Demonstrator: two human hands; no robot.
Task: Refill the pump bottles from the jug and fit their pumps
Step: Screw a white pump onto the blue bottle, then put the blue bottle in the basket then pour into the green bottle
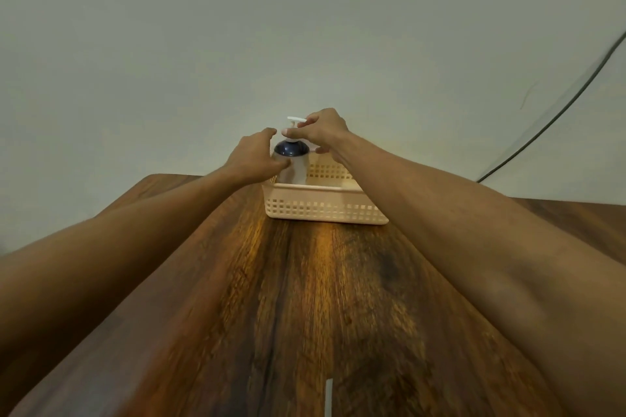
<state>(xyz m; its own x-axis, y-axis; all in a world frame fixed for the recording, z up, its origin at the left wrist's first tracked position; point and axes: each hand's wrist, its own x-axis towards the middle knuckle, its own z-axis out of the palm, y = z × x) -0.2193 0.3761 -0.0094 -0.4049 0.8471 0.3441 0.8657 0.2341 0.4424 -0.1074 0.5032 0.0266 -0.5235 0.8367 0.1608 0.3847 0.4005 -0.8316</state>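
Observation:
A pump bottle [295, 166] with a pale body and dark blue shoulder stands upright in the left end of a cream perforated basket [321, 208] at the far side of the wooden table. My left hand [254, 156] wraps around the bottle's body from the left. My right hand [321, 132] pinches the white pump [294, 120] on top of the bottle. No jug is in view.
The wooden table [305, 315] stretches toward me between my forearms. A plain wall rises right behind the basket. A dark cable [555, 118] runs diagonally down the wall at the right. A thin white strip [328, 396] lies at the near table edge.

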